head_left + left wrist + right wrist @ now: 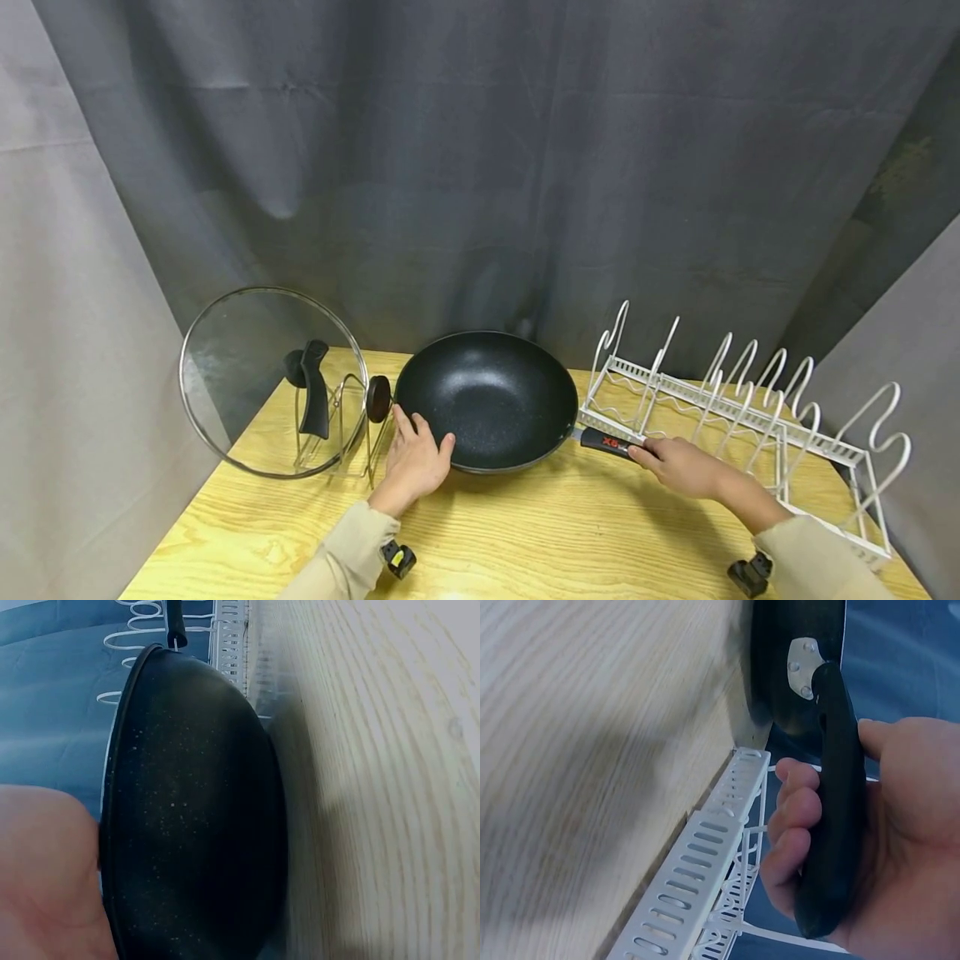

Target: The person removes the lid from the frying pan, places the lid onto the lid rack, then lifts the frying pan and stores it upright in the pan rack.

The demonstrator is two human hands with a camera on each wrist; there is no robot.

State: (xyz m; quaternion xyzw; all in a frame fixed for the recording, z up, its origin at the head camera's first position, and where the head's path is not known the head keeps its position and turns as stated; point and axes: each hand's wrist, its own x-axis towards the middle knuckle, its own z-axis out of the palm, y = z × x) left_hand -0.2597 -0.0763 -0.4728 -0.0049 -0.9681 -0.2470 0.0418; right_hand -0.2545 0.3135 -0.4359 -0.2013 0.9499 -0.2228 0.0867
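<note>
A black wok (pixel 487 400) with a pale-speckled outside sits in the middle of the wooden table. My right hand (pixel 686 471) has its fingers curled round the wok's black handle (pixel 836 817), which points right towards the white rack. At the wok's left front rim is my left hand (pixel 416 458), fingers extended and thumb raised. The left wrist view shows part of that hand (pixel 49 877) right against the rim, its fingertips out of sight. Just left of these fingers, a glass lid (pixel 255 383) with a black handle stands upright in a wire stand (pixel 341 425).
On the right, a white wire rack (pixel 750 425) with tall curved dividers stands close beside the wok's handle. A dark round knob (pixel 378 398) sits between the lid and the wok. Grey curtains (pixel 480 167) hang behind the table (pixel 525 542).
</note>
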